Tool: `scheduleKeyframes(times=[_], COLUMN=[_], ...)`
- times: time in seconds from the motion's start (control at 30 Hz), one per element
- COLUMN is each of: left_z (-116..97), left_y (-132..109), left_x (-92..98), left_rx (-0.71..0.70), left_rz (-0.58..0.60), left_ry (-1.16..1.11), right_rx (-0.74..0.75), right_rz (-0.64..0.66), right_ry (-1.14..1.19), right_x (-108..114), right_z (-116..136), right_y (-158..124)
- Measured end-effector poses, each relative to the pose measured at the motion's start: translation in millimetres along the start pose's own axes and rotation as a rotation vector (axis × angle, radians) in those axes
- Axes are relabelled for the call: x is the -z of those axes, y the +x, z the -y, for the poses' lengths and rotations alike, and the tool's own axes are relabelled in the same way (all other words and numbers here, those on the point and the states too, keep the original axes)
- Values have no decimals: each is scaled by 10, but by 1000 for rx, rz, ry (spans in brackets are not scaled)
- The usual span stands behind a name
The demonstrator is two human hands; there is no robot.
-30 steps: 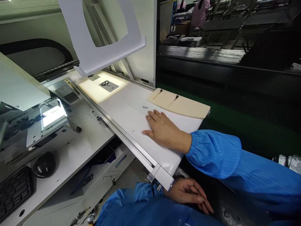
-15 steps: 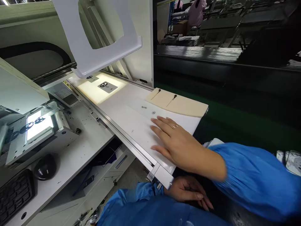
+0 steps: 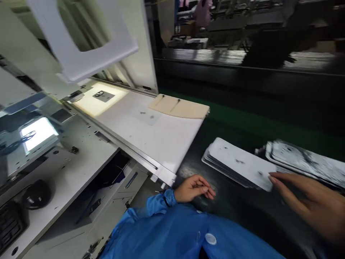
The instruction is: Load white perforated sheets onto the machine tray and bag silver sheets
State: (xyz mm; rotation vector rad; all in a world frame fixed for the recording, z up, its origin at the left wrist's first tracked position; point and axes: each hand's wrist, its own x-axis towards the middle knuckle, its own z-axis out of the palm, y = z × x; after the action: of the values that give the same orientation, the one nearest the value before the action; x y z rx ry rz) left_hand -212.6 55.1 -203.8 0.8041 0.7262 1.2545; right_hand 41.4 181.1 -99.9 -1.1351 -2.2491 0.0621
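Note:
At the right, my right hand (image 3: 309, 205), a little blurred, has its thumb and a finger drawn together at the near right corner of the top white card-like sheet (image 3: 239, 158). That sheet tops a stack of similar thin, round-cornered sheets with small dark marks. My left hand (image 3: 194, 187) rests by the front end of the white work table, its fingers loosely curled and nothing in them. On the table (image 3: 161, 147) lies a translucent sheet (image 3: 147, 116) with two small prints, beside a cream curved guide plate (image 3: 180, 107).
A second stack (image 3: 307, 158) of dark-streaked sheets lies right of the first, on a dark surface. Farther back, a grey printed piece (image 3: 104, 96) sits on a lit panel. A white frame (image 3: 99, 59) hangs above. A screen (image 3: 40, 133), mouse (image 3: 36, 194) and keyboard (image 3: 10, 221) are left.
My right hand has left the white table and moved right to the sheet stack. The view has turned right, bringing both stacks into sight. The translucent sheet stays by the guide plate.

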Motion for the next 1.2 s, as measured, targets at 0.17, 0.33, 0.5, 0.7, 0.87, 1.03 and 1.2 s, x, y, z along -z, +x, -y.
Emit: scheduleKeyframes(times=[0.17, 0.33, 0.5, 0.7, 0.87, 1.03, 1.2], left_z=[-57, -27, -18, 14, 40, 36, 45], left_y=[-83, -118, -131, -143, -128, -119, -121], left_x=[-103, -159, -199, -199, -178, -225, -232], left_rx=[8, 42, 55, 65, 88, 61, 39], left_rz=[-166, -260, -324, -338, -328, -307, -326], left_ry=[156, 285, 313, 361, 444, 455, 438], right_rx=[-274, -685, -840, -663, -422, -243, -31], right_rz=[80, 141, 58, 68, 79, 330, 612], right_ry=[-167, -392, -460, -281, -180, -175, -151], right_x=[496, 1114, 1511, 1072, 760, 618, 329], right_z=[-121, -811, -1284, -1069, -955, -1246, -1302], right_y=[-95, -284, -660, -865, -585, -3, 483])
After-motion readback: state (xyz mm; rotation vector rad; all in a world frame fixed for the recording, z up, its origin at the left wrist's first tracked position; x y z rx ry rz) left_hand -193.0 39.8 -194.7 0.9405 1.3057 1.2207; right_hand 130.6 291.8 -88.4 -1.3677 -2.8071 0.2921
